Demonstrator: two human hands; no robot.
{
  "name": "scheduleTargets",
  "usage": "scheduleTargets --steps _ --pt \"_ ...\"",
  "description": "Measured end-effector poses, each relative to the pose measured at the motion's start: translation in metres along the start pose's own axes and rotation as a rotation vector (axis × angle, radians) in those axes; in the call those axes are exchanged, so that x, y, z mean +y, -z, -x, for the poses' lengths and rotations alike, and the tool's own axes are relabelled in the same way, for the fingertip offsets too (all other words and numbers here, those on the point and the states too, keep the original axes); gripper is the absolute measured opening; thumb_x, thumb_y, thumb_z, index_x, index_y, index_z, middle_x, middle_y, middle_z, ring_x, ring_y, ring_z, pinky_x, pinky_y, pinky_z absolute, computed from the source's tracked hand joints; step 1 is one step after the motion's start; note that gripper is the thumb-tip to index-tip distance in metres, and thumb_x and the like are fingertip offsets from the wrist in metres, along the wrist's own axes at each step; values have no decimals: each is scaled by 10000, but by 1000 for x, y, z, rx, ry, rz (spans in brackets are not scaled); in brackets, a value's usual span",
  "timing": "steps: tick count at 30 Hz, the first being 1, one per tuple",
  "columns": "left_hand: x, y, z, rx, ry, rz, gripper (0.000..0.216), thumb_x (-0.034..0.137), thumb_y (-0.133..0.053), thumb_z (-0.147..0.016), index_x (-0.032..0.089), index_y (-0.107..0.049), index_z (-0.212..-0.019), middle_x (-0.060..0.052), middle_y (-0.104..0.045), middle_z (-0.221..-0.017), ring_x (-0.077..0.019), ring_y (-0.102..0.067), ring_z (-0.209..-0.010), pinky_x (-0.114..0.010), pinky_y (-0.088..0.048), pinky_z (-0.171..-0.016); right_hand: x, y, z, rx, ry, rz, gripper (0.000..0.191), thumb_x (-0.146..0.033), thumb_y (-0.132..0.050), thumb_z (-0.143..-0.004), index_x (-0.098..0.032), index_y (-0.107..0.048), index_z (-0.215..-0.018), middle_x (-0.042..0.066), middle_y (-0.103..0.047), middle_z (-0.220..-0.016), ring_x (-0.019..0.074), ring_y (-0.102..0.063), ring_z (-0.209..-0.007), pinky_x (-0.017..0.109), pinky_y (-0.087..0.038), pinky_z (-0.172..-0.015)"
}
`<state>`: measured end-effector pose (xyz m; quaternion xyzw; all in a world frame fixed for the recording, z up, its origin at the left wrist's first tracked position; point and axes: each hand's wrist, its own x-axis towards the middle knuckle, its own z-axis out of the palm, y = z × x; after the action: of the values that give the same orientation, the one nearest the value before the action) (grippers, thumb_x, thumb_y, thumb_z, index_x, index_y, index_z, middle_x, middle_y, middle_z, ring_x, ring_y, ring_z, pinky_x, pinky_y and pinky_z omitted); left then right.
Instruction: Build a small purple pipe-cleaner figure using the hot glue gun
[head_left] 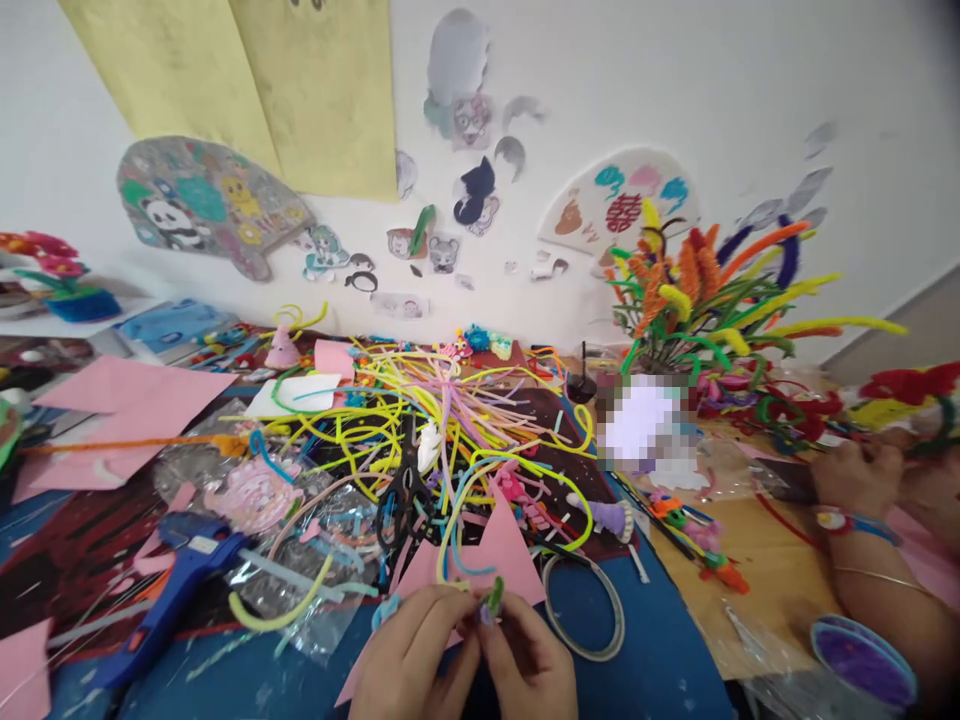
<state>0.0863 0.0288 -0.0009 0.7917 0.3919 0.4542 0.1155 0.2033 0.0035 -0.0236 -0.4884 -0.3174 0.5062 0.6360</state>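
Two hands at the front edge of a cluttered craft bench [660, 650], with a small green-and-lilac piece [492, 602] between their fingertips.
The right hand [531, 655] pinches the piece between thumb and fingers; the left hand [420, 650] has its fingers curled up against it, though whether they grip it cannot be told. Pink paper [517, 555] lies under and behind the hands, a roll of tape [585, 608] just beside the right hand. Beyond are black scissors [405, 495] and a tangle of pipe cleaners [450, 390]; a blue glue gun [174, 590] lies to the left. At far right rests a co-worker's arm [870, 560].
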Motion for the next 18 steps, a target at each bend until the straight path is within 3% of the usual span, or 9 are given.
scheduleTargets --steps 5,14,18 --pt "6 6 -8 -37 60 77 228 74 -597 -868 204 -616 -1054 -51 -737 -950 -140 -713 -836 -187 -579 -759 0 9 -6 -108 -18 74 295 -473 -698 -832 -233 -786 -979 68 -777 -884 199 -721 -756 274 -594 -753" --pt "6 17 -14 -124 219 231 205 64 -606 -872 230 -617 -992 14 -700 -885 -87 -665 -752 -144 -531 -718 -2 13 -12 -290 -3 115 250 -372 -614 -918 -275 -751 -1104 58 -773 -971 195 -717 -835 283 -584 -798" --pt "5 23 -18 -264 266 262 140 80 -558 -894 218 -576 -880 23 -652 -814 -93 -621 -708 -162 -501 -671 -5 15 -14 -347 24 136 217 -341 -639 -905 -295 -755 -1082 36 -768 -967 181 -706 -838 267 -570 -810"
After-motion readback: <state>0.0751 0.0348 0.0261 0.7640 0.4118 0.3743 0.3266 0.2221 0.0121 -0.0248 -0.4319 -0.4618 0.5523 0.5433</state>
